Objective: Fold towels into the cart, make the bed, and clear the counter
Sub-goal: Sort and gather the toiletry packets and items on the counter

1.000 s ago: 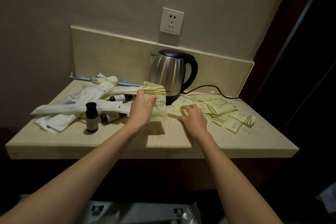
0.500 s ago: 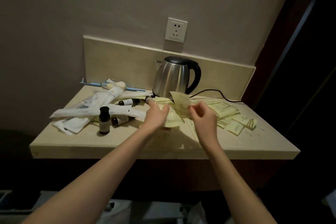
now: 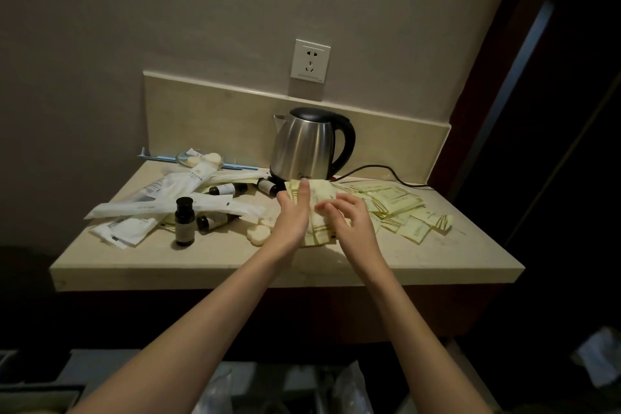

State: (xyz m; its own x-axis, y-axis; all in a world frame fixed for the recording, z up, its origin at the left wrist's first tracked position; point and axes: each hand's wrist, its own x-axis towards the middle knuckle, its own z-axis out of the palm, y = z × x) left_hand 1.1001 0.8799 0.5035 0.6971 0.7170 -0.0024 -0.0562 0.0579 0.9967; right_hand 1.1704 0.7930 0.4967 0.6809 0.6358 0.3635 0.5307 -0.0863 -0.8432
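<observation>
A beige stone counter [image 3: 235, 265] carries scattered toiletries. My left hand [image 3: 291, 217] holds a stack of pale yellow packets [image 3: 319, 228] just above the counter, in front of the kettle, with one finger stretched up along the stack's face. From the right, my right hand [image 3: 351, 223] presses curled fingers on a yellow packet against that stack. More loose yellow packets [image 3: 403, 205] lie spread over the counter's right half.
A steel kettle [image 3: 309, 144] stands at the back, its cord trailing right, under a wall outlet [image 3: 309, 60]. White wrapped packs [image 3: 174, 208], an upright dark bottle [image 3: 184, 222], lying bottles [image 3: 215, 221] and round soaps [image 3: 258, 235] crowd the left. Plastic-lined bins [image 3: 349, 390] sit below.
My right hand lifted a yellow packet off the counter and brought it left onto the stack in my left hand. The view pulled back and shifted.
</observation>
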